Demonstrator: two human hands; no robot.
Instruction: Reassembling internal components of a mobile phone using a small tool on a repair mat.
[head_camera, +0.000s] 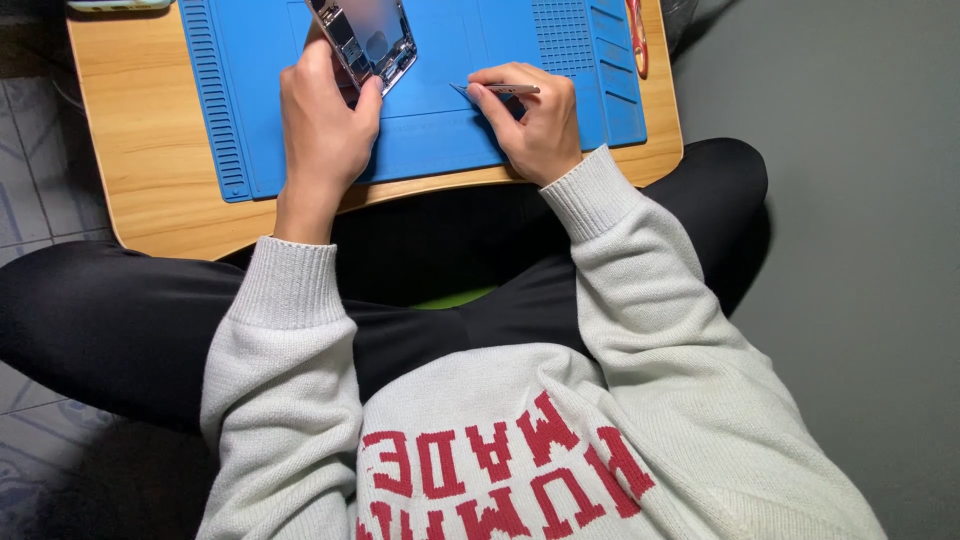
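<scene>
Closest to the lens, a pale grey knitted jumper (560, 450) with red lettering fills the lower view, above crossed legs in black trousers (120, 320). Beyond them a low wooden table (130, 130) carries a blue silicone repair mat (440, 130) with ridged edges and small compartments, likely there to keep loose parts from rolling off.

Going left to right: the left hand (322, 125) is closed around the lower end of an opened smartphone (365, 40), thumb on one side edge and fingers behind, tilting it up off the mat so its exposed insides face the wearer. Just right of it, the right hand (535, 120) rests its heel on the mat, apparently for steadiness, and pinches slim metal tweezers (500, 90) between thumb and forefinger, tips pointing left toward the phone yet clear of it. At the mat's far right edge lies a red-handled tool (637, 40), only partly visible.
</scene>
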